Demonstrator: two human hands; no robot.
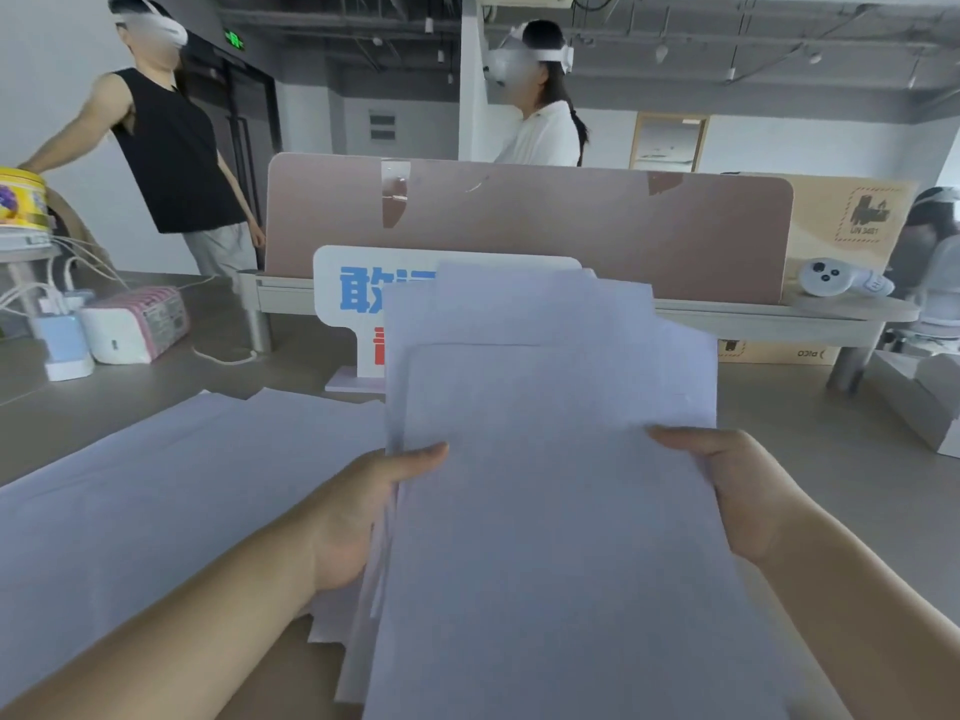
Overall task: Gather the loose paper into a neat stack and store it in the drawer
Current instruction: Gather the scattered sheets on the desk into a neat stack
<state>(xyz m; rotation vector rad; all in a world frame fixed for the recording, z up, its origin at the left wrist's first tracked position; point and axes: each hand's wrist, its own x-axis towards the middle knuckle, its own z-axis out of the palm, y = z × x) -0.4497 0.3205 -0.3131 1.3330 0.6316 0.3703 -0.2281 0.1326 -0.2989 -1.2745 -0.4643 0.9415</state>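
Head view (the only 1).

Nearest the lens: sheaf (561, 511) of white paper, held up off the desk (831, 433) between 2 hands, its lower end running out of the bottom of the frame.

Left hand (358, 517): gripped the sheaf's left edge, thumb laid across the front, fingers hidden behind the paper.

Right hand (737, 491): gripped the right edge the same way, thumb on the front, fingers out of sight behind.

Sheaf condition: not squared. Top edges stepped, several corners stood proud at upper right, and ragged edges showed along the lower left.

Loose sheets (156, 485): more paper lay flat on the desk to the left, overlapping, apart from the sheaf. Count could not be read.

Behind the sheaf: sign (353, 304) with blue and red lettering, partly covered; pink divider (571, 226) beyond it.

Drawer: not in view.

Progress, as judged: gathering partly done. Some paper was in hand and some was on the desk. Left to do: collect the desk sheets, tap the edges flush, find and open the drawer, lay the stack inside.
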